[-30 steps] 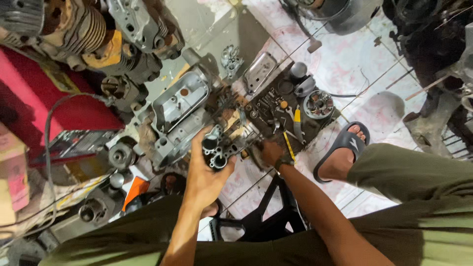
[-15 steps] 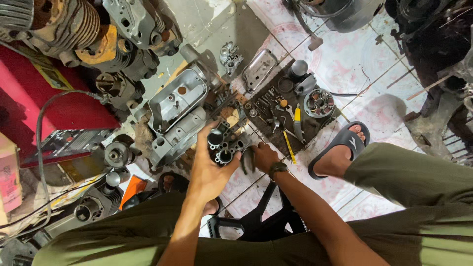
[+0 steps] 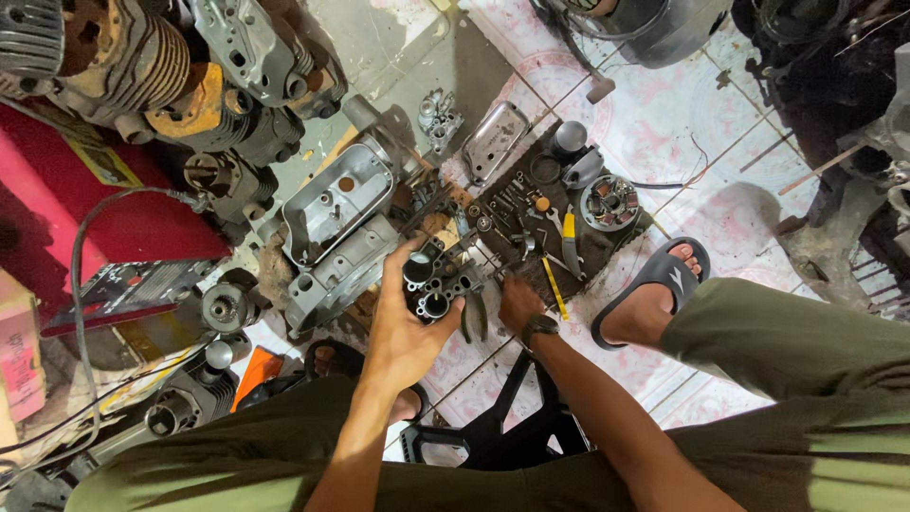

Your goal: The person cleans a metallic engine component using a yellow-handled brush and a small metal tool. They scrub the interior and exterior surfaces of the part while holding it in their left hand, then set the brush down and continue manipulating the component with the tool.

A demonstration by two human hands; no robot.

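Carburetor body (image 3: pixel 434 282) gripped by left hand (image 3: pixel 403 327), right hand (image 3: pixel 519 301) closed over one pliers (image 3: pixel 475 313).

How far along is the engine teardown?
Done: crankcase halves lie split open on the floor, and small parts are spread on the dark mat. In hand: left hand holds a dark ported metal part; right hand reaches down by the pliers. Left: cannot tell.
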